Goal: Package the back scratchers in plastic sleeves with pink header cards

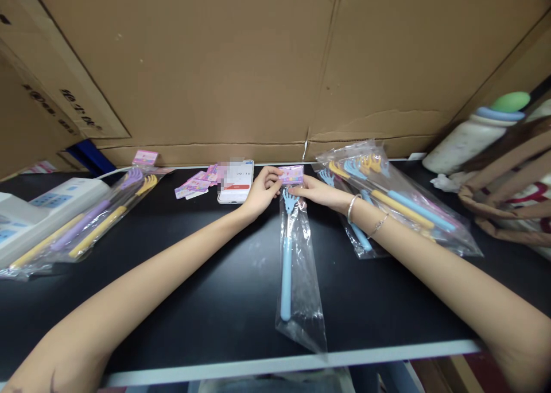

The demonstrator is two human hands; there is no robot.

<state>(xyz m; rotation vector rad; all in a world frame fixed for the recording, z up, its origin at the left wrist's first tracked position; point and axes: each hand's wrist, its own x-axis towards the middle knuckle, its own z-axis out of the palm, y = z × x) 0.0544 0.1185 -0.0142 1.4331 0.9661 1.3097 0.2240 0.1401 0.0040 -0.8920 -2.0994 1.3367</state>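
A blue back scratcher [286, 278] in a clear plastic bag [306, 290] lies lengthwise on the black table, its claw end away from me. Across the bag's far end sits a pink and purple header card [291, 175]. My left hand [263, 191] pinches the card's left end between thumb and fingers. My right hand [318, 192] is at the card's right side, with its thumb on the bag beside the blue claw; its other fingers are partly hidden behind the card and bag.
Bagged back scratchers [400, 206] lie to the right, and more yellow and purple bagged ones [101, 215] to the left beside a white power strip [64, 206]. Loose cards [196, 185] and a phone [236, 193] lie near the cardboard wall [215, 66]. A bottle [467, 137] leans at right.
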